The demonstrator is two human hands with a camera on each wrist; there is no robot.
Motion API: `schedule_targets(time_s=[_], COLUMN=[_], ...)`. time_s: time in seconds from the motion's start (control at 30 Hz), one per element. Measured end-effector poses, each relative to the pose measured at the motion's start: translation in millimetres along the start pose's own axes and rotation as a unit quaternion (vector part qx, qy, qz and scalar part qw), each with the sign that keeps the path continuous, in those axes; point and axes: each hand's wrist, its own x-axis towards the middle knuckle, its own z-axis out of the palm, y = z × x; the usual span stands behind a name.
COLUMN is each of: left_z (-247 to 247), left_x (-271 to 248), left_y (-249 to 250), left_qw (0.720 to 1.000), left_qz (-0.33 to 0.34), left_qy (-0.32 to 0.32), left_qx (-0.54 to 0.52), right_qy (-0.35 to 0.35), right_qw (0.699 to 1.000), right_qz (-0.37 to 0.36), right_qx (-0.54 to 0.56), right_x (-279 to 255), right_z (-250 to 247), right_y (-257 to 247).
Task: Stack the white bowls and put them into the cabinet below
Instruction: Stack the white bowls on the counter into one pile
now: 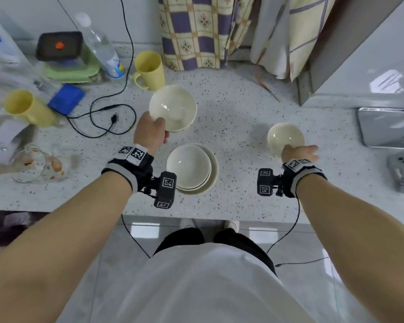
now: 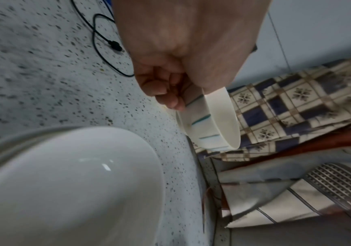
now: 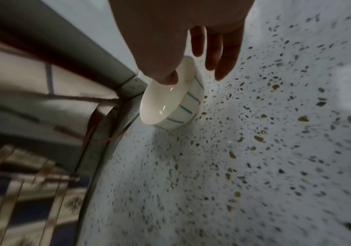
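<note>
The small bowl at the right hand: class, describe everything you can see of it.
The small bowl looks like glossy white ceramic, round, with thin teal strokes down its outer wall. It is empty, upright and on or just above the speckled countertop. The right hand pinches its near rim, thumb inside, remaining fingers straight.

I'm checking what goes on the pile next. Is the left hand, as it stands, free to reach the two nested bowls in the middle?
Probably not to grip them: the left hand already holds a large bowl by its rim. The nested bowls lie open, so it likely can set that bowl on them.
</note>
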Motion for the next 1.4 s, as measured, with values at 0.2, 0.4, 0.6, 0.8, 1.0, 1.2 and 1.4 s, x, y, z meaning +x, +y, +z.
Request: schedule_targets(time_s=[0.2,0.4,0.6,0.8,1.0,1.2,1.4], left_z=[19,-14,-19,3,0,-25,-8], left_x=[-30,-49,-62,-66,-67,-84,-86], left_y=[18,-9,-47,-61,-69,-100,-89], left_qw=[0.997,0.972,0.923,0.898,0.932,0.967,0.975], left_qz=[0.038,0.085,0.12,0.133,0.139,0.125,0.111], left_qy=[-0.032,-0.037,-0.072,-0.055,-0.052,-0.153,-0.176], left_qx=[0.051,0.218,0.36,0.416,0.332,0.159,0.074], right_qy=[-0.114,-0.17,-0.24,-0.262,-0.305,-0.281,-0.259], right_qw=[0.988,0.973,0.935,0.906,0.844,0.821,0.815], right_qz=[0.048,-0.07,-0.207,-0.319,-0.439,-0.472,-0.462], right_qx=[0.094,0.138,0.162,0.095,-0.037,-0.154,-0.237], right_x=[16,-41,-94,-112,-127,-137,-144], right_z=[2,34,47,40,39,45,54], right_y=[9,-5,-36,-47,-42,-40,-37])
